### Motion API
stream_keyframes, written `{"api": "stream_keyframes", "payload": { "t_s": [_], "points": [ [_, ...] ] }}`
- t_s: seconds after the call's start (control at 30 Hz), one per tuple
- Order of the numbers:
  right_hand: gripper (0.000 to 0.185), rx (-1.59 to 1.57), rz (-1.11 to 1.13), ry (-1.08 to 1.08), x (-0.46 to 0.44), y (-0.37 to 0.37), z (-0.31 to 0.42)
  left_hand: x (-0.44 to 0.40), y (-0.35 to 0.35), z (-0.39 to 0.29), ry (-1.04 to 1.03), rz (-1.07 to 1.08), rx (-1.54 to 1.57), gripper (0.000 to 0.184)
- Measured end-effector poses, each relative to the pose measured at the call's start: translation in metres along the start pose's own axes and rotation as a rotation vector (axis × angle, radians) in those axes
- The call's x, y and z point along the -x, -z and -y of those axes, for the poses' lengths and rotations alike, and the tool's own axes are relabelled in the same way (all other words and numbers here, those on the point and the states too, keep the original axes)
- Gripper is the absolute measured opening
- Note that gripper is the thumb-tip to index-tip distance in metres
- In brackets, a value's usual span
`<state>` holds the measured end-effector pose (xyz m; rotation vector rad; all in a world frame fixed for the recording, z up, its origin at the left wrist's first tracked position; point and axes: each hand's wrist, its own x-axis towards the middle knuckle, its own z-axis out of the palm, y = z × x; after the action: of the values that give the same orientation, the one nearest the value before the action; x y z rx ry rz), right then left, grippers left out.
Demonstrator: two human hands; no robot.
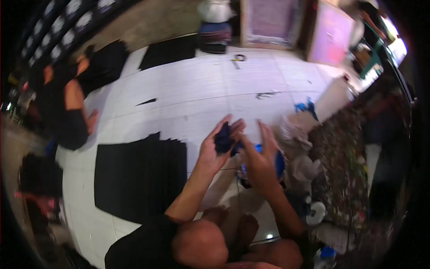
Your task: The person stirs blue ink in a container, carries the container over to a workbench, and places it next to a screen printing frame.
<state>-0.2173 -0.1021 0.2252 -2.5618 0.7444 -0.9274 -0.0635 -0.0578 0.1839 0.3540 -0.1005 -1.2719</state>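
My left hand (209, 152) is closed around a small bunched dark blue cloth (222, 140), held above the tiled floor. Just to its right is my right hand (260, 161), its fingers stretched out and somewhat smeared by motion. Its fingertips come close to the cloth; whether they touch it I cannot tell. A bright blue round object (280, 164), perhaps a tub, is partly hidden behind my right hand. On the floor to the left lies a stack of black cut fabric sheets (139, 175).
Another person (60, 107) sits at the left. Crumpled pale bags (293, 134) and a littered dark strip (338, 166) lie right. A black sheet (169, 51), a roll of tape (240, 58) and framed screens (271, 22) are at the back. A white container (333, 96) stands far right.
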Motion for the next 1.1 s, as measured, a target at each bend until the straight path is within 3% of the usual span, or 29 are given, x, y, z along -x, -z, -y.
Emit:
{"api": "stream_keyframes", "payload": {
  "t_s": [0.07,0.13,0.2,0.3,0.4,0.47,0.5,0.53,0.6,0.67,0.73,0.83,0.9,0.93,0.97,1.0,1.1],
  "points": [
    [0.041,0.005,-0.007,-0.02,-0.009,-0.013,0.006,0.011,-0.029,0.015,-0.023,0.018,-0.065,0.05],
    [0.038,0.063,-0.001,-0.003,-0.004,-0.028,0.004,0.02,-0.041,0.031,-0.191,-0.045,-0.494,0.052],
    [0.036,-0.028,-0.031,0.045,0.002,-0.034,0.01,0.023,-0.041,0.023,-0.282,-0.094,-0.695,0.052],
    [0.035,-0.137,0.059,0.13,0.017,-0.03,0.017,0.012,-0.028,0.003,-0.295,-0.277,-0.784,0.042],
    [0.029,-0.228,0.206,0.215,0.048,-0.021,0.024,-0.008,0.011,-0.003,-0.299,-0.388,-0.596,0.033],
    [0.018,-0.149,0.237,-0.119,0.07,-0.023,-0.005,-0.015,0.065,0.004,-0.279,-0.298,-0.839,0.025],
    [0.014,-0.025,0.329,-0.292,0.087,-0.019,-0.029,-0.02,0.083,0.015,-0.242,-0.39,-0.913,0.02],
    [0.014,0.279,0.352,-0.231,0.096,-0.013,-0.049,-0.019,0.11,0.025,-0.22,-0.434,-0.972,0.018],
    [0.015,0.479,0.576,-0.479,0.122,-0.004,-0.06,-0.021,0.168,0.049,-0.259,-0.486,-1.28,0.025],
    [0.02,0.419,0.696,-0.531,0.174,-0.03,-0.085,-0.014,0.198,0.07,-0.17,-0.539,-1.446,0.038],
    [0.025,0.368,0.809,-0.591,0.178,-0.035,-0.089,-0.01,0.208,0.087,-0.124,-0.504,-1.407,0.041],
    [0.032,0.253,0.716,-0.7,0.14,-0.038,-0.085,-0.001,0.195,0.107,-0.182,-0.466,-1.559,0.035],
    [0.033,0.082,0.691,-0.636,0.137,-0.054,-0.112,0.005,0.202,0.109,-0.203,-0.403,-1.64,0.031],
    [0.032,0.086,0.677,-0.579,0.132,-0.045,-0.111,0.012,0.207,0.111,-0.243,-0.321,-1.722,0.028],
    [0.031,0.091,0.66,-0.515,0.118,-0.03,-0.106,0.017,0.206,0.11,-0.409,-0.162,-1.719,0.02],
    [0.031,0.084,0.678,-0.526,0.104,-0.016,-0.097,0.02,0.208,0.109,-0.386,-0.171,-1.72,0.02],
    [0.028,0.461,0.701,-0.486,0.063,0.019,-0.075,0.026,0.214,0.108,-0.546,0.021,-1.785,0.018]
  ]
}}
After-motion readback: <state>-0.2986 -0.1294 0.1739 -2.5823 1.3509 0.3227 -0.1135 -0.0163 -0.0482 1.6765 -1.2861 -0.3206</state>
